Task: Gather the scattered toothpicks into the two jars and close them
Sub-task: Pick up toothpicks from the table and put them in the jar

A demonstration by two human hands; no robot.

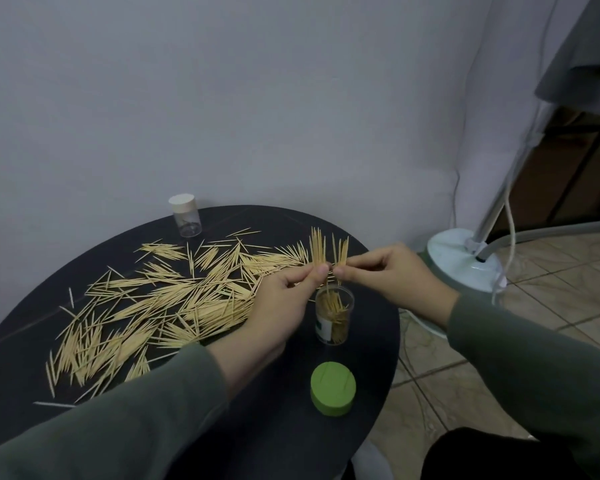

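The step in hand is the filling of the first jar. The left hand (284, 292) and the right hand (388, 271) meet fingertip to fingertip, and each pinches a small bundle (321, 249) of toothpicks that stands upright, the points fanning out above the fingers. Directly below the grip stands the open jar (334, 315), already partly filled. Its green lid (332, 389) lies further below, nearer to the person, apart from the jar. To the left of the grip the pile (160, 303) covers much of the table (368, 341), so most of the work remains. The second jar (186, 216) stands far behind the pile with its cap on and looks nearly empty. Next, I think, the bundles must be lowered straight and released inside the mouth, so that no stick catches on the rim.
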